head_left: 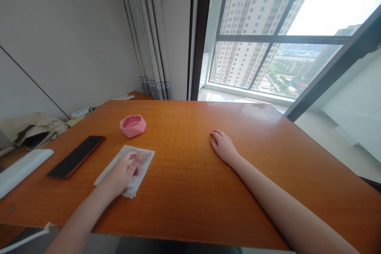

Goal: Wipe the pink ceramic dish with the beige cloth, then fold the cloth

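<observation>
My left hand (123, 171) rests over a folded whitish cloth or tissue (145, 158) on the table. Its fingers are curled in, and a small greyish bit shows between them that I cannot make out. Just beyond the cloth sits a pink faceted ashtray (133, 130) with a notched rim. A black phone (77, 155) with a reddish edge lies face up to the left. My right hand (222, 145) lies palm down on the bare wood, fingers loosely stretched and holding nothing.
The orange-brown wooden table (190, 198) spans the view. At its left edge are a white object (22, 168), a power strip (79, 112) and a beige fabric bundle (38, 125). Behind stand a grey curtain (149, 39) and a large window (268, 39).
</observation>
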Demonstrator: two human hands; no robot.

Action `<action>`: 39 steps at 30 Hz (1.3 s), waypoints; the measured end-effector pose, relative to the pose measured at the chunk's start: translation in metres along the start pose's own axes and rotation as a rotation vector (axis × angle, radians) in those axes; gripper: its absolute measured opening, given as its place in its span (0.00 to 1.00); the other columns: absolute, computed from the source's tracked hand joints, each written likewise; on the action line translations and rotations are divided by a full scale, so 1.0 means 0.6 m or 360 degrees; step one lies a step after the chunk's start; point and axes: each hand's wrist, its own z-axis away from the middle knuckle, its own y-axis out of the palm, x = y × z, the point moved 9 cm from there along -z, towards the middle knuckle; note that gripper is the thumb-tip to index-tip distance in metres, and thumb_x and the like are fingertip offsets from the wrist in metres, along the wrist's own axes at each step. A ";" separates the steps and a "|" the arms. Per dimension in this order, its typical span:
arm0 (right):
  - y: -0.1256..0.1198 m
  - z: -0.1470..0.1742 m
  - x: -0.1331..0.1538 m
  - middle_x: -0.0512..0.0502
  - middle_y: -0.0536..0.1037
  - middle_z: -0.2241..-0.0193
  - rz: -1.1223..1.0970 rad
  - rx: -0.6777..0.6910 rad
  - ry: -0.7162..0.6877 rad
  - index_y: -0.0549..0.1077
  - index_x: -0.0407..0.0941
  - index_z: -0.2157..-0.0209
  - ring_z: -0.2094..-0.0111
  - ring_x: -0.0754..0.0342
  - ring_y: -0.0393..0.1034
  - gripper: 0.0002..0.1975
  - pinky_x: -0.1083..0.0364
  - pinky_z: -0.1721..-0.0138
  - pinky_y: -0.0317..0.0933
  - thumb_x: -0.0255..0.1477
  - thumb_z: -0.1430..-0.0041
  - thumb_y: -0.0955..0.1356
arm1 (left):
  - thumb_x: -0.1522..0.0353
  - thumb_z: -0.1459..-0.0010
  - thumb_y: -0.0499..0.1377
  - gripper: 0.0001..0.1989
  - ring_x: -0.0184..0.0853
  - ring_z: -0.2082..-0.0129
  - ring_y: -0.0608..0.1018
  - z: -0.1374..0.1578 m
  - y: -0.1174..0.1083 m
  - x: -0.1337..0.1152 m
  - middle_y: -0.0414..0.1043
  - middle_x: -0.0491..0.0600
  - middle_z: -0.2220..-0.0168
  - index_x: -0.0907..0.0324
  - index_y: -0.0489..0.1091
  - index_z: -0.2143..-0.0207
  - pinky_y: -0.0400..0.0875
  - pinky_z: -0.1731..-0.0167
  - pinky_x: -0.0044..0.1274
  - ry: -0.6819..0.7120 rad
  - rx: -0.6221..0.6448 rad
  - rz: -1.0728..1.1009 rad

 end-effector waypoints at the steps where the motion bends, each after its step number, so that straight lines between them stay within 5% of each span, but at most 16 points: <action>1: 0.000 0.000 0.000 0.39 0.68 0.49 0.0010 0.0004 0.0006 0.68 0.43 0.53 0.48 0.47 0.62 0.15 0.47 0.46 0.55 0.31 0.40 0.59 | 0.52 0.39 0.34 0.33 0.40 0.59 0.73 -0.001 -0.013 0.033 0.70 0.56 0.55 0.60 0.69 0.80 0.67 0.55 0.32 -0.0060 -0.0108 -0.0090; 5: 0.000 0.000 -0.005 0.39 0.68 0.49 0.0016 -0.0003 0.0016 0.69 0.43 0.53 0.47 0.47 0.61 0.16 0.48 0.46 0.55 0.31 0.40 0.59 | 0.52 0.43 0.41 0.29 0.45 0.55 0.71 -0.010 -0.051 0.108 0.67 0.59 0.54 0.62 0.73 0.72 0.63 0.51 0.34 -0.0209 -0.0397 -0.0487; 9: 0.003 0.000 -0.011 0.38 0.68 0.49 -0.0024 -0.0022 0.0006 0.69 0.44 0.53 0.47 0.46 0.61 0.16 0.47 0.46 0.55 0.31 0.40 0.59 | 0.54 0.42 0.41 0.27 0.48 0.54 0.71 -0.019 -0.059 0.093 0.68 0.58 0.52 0.60 0.73 0.74 0.60 0.50 0.43 -0.0342 -0.0301 -0.0709; 12: -0.001 -0.002 -0.013 0.38 0.69 0.50 -0.0124 -0.0051 0.0020 0.70 0.43 0.55 0.47 0.45 0.61 0.15 0.46 0.46 0.55 0.30 0.42 0.61 | 0.54 0.41 0.42 0.25 0.50 0.54 0.70 -0.032 -0.066 0.017 0.71 0.57 0.57 0.60 0.72 0.74 0.52 0.50 0.51 -0.0281 -0.0339 -0.0867; 14: -0.008 -0.006 -0.010 0.38 0.70 0.52 -0.0263 -0.0096 0.0049 0.71 0.43 0.58 0.48 0.46 0.62 0.13 0.46 0.46 0.56 0.29 0.45 0.61 | 0.55 0.40 0.43 0.24 0.47 0.58 0.72 -0.054 -0.053 -0.060 0.72 0.56 0.61 0.60 0.70 0.74 0.57 0.51 0.46 -0.0057 -0.0330 -0.0895; 18: -0.008 -0.027 0.026 0.42 0.72 0.55 -0.0695 -0.0146 0.0039 0.69 0.45 0.57 0.52 0.50 0.66 0.15 0.47 0.47 0.58 0.26 0.47 0.61 | 0.60 0.41 0.47 0.16 0.39 0.67 0.74 -0.126 0.023 -0.200 0.72 0.54 0.66 0.60 0.69 0.69 0.67 0.65 0.29 0.0376 -0.0056 -0.0646; 23: 0.034 -0.069 0.080 0.43 0.71 0.53 -0.1188 -0.0096 0.0051 0.61 0.46 0.47 0.56 0.54 0.68 0.27 0.51 0.54 0.64 0.21 0.52 0.61 | 0.71 0.45 0.52 0.10 0.37 0.61 0.76 -0.213 0.118 -0.312 0.73 0.52 0.60 0.59 0.68 0.61 0.68 0.62 0.24 0.0782 0.0102 -0.0251; 30: 0.045 -0.079 0.087 0.46 0.76 0.64 -0.0906 -0.0066 -0.0086 0.70 0.45 0.63 0.59 0.51 0.69 0.17 0.50 0.53 0.61 0.19 0.54 0.60 | 0.75 0.49 0.51 0.15 0.40 0.58 0.76 -0.227 0.169 -0.310 0.74 0.55 0.58 0.62 0.68 0.58 0.69 0.58 0.27 0.0824 0.0008 -0.0072; 39: 0.040 -0.067 0.093 0.45 0.75 0.64 -0.0827 -0.0037 -0.0100 0.69 0.44 0.62 0.59 0.52 0.69 0.16 0.51 0.54 0.61 0.19 0.53 0.60 | 0.74 0.50 0.51 0.14 0.40 0.59 0.76 -0.221 0.168 -0.305 0.75 0.53 0.60 0.61 0.69 0.60 0.69 0.60 0.26 0.0877 -0.0009 -0.0018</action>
